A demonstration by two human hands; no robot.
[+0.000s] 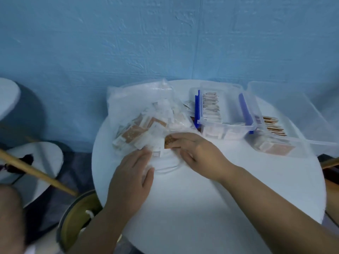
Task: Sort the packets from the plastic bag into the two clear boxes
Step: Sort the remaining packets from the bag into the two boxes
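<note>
Head view: my right hand point(194, 151) pinches brown packet point(169, 141) at plastic bag point(128, 99) mouth; left hand point(132, 176) flat on bag edge. Both boxes point(227, 125) part-filled on desk point(201, 208); many packets left.

I can read no text, label, brand or number anywhere from here: the print on the small white and brown paper packets point(139, 132) is too blurred.
</note>
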